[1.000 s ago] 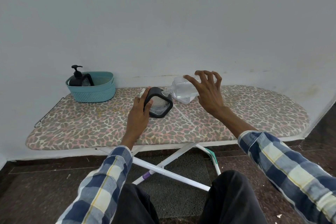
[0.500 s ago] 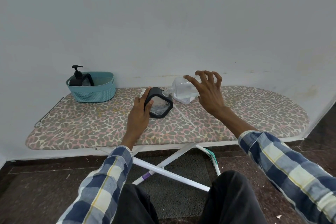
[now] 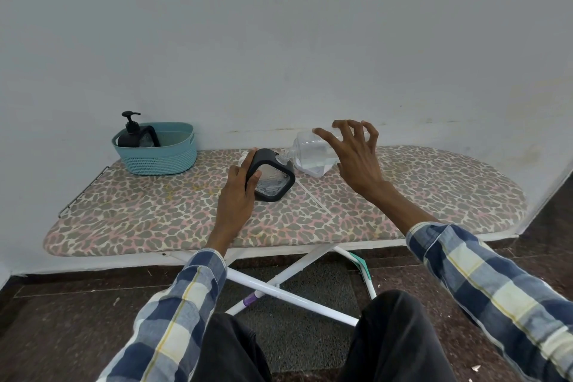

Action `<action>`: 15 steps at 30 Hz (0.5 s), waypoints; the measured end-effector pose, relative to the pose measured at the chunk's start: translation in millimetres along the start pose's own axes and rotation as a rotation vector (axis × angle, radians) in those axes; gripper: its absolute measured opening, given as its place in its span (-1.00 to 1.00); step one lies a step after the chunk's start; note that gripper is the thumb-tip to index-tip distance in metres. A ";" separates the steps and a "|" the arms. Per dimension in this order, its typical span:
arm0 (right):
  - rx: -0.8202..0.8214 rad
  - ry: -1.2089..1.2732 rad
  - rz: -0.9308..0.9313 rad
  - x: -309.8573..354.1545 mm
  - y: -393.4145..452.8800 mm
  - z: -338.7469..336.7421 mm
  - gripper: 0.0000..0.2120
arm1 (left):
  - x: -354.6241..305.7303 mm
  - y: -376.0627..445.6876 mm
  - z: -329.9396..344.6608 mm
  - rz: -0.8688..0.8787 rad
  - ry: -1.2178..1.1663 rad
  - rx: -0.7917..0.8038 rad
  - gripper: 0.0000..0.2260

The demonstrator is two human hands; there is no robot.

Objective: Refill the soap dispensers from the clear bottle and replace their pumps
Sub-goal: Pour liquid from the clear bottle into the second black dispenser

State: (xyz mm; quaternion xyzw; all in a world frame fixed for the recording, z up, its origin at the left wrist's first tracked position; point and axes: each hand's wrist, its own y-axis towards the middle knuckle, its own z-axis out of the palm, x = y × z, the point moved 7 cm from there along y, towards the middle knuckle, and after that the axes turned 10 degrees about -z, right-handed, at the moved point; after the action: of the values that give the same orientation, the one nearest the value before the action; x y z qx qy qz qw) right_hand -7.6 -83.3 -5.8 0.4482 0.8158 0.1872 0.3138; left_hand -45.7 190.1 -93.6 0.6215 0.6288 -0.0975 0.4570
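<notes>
On the leopard-print ironing board (image 3: 148, 214), my left hand (image 3: 237, 194) grips a black-framed clear soap dispenser (image 3: 274, 181) and tilts it to the right. My right hand (image 3: 356, 161) holds the clear bottle (image 3: 311, 150) on its side with curled fingertips around its far end. The bottle's neck meets the dispenser's top opening, and clear liquid lies in the bottle's lower half. A thin white tube (image 3: 313, 200) lies on the board just right of the dispenser. A second dark dispenser (image 3: 133, 133) with a black pump stands in the teal basket (image 3: 161, 160).
The teal basket sits at the board's far left against the pale wall. A small white object (image 3: 243, 158) lies behind the tilted dispenser. The board's white crossed legs (image 3: 279, 285) and my knees are below, over a dark floor.
</notes>
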 end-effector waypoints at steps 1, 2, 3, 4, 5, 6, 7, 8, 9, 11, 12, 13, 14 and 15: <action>0.003 -0.001 0.000 0.2 -0.1 0.1 0.09 | 0.0 0.1 -0.2 -0.001 0.004 -0.001 -0.51; 0.008 0.000 -0.001 0.3 -0.5 0.5 0.09 | -0.1 0.1 -0.2 -0.002 0.009 -0.001 -0.51; 0.011 0.001 -0.002 0.2 -0.6 0.8 0.08 | -0.3 0.2 -0.2 -0.004 0.013 0.000 -0.51; 0.012 0.001 -0.001 0.1 -0.7 0.8 0.08 | -0.5 0.2 -0.3 -0.007 0.016 0.000 -0.51; 0.010 0.000 0.000 0.1 -0.7 0.5 0.08 | -0.7 0.3 -0.5 -0.010 0.019 0.000 -0.50; 0.008 -0.001 0.001 0.2 -0.8 0.1 0.09 | -0.7 0.3 -0.6 -0.013 0.020 0.000 -0.50; 0.007 -0.001 0.001 0.2 -0.6 0.0 0.09 | -0.7 0.2 -0.7 -0.014 0.019 0.001 -0.49; 0.008 -0.003 0.001 0.2 -0.5 0.0 0.09 | -0.9 -0.1 -0.7 -0.014 0.017 0.001 -0.49; 0.011 -0.004 0.000 0.2 -0.3 0.2 0.09 | -1.1 -0.3 -0.8 -0.011 0.012 0.000 -0.49; 0.022 -0.004 0.002 0.0 -0.1 0.8 0.09 | -1.0 -0.5 -1.0 -0.007 -0.001 0.001 -0.50; 0.024 -0.004 0.004 -0.3 0.0 0.8 0.09 | -0.7 -0.6 -1.1 -0.004 -0.005 0.001 -0.51; 0.024 -0.005 0.005 -0.5 0.2 0.8 0.09 | -0.5 -0.6 -1.2 -0.001 -0.006 0.000 -0.51; 0.024 -0.007 0.005 -0.6 0.3 0.6 0.09 | -0.3 -0.5 -1.0 0.002 -0.007 -0.001 -0.51; 0.025 -0.009 0.003 -0.4 0.5 0.7 0.10 | -0.1 -0.3 -0.8 0.004 -0.007 -0.002 -0.51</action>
State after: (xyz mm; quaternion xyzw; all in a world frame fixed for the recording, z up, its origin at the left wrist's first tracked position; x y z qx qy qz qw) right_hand -6.6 -83.4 -6.0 0.4543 0.8160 0.1754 0.3113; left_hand -46.4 190.6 -93.3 0.6218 0.6263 -0.0980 0.4600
